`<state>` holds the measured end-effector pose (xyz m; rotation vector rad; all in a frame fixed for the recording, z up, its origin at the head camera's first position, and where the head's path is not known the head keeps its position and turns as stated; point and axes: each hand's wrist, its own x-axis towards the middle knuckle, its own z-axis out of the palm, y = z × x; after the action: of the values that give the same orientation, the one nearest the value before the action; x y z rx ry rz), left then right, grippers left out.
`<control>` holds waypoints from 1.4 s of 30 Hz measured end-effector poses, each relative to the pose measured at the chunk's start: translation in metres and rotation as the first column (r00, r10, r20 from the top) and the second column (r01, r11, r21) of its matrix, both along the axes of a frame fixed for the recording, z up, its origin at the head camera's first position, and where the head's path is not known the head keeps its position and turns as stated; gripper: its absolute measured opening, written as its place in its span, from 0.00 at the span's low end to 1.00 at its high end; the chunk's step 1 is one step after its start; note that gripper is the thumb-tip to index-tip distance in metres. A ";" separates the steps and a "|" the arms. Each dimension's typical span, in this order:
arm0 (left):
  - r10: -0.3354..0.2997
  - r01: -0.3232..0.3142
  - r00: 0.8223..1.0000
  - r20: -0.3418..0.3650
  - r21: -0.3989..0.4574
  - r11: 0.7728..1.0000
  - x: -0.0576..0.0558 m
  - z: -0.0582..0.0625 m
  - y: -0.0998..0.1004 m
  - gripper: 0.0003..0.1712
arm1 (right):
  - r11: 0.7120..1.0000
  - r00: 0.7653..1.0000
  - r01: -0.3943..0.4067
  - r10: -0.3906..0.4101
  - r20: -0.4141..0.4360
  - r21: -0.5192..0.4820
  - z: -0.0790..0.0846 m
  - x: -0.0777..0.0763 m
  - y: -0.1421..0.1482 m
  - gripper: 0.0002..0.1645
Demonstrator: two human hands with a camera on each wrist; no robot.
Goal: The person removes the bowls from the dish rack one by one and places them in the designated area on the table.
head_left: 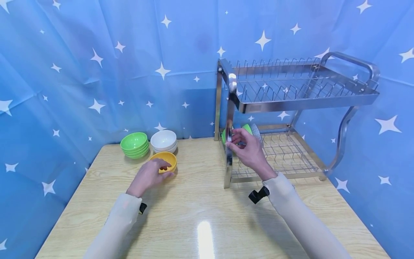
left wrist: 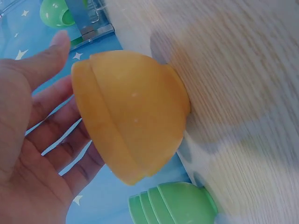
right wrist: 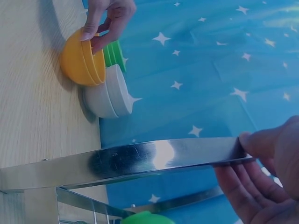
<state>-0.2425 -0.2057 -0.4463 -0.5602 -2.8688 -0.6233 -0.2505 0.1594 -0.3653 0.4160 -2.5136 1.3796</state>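
A stack of yellow bowls (head_left: 170, 157) stands on the table, two rims showing in the left wrist view. My left hand (head_left: 152, 175) hovers over it. Its fingers (left wrist: 70, 140) reach past the rim, loosely bent, and the thumb looks apart from the bowl wall. Behind are stacked green bowls (head_left: 134, 141) and white bowls (head_left: 163, 140). At the right, a two-tier metal dish rack (head_left: 307, 102) stands on the table. My right hand (head_left: 249, 149) holds its front left post (right wrist: 163, 156) between thumb and fingers. Green items (head_left: 247, 128) on the lower tier are partly hidden behind that hand.
A grey patterned dish (head_left: 256, 135) leans on the rack's lower tier beside the green items. The wood-grain table (head_left: 194, 201) stretches between the bowls and the rack. A blue star-printed curtain (head_left: 191, 46) hangs close behind and at both sides.
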 end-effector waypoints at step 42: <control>-0.261 0.246 0.964 -0.042 0.506 0.827 -0.006 0.065 0.144 0.38 | 0.928 0.982 -0.024 0.092 -0.167 0.371 -0.004 -0.032 0.065 0.41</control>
<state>-0.2481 -0.0612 -0.3818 -0.8447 -2.5004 -1.3836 -0.2826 0.2246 -0.3689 0.6599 -2.6188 0.8353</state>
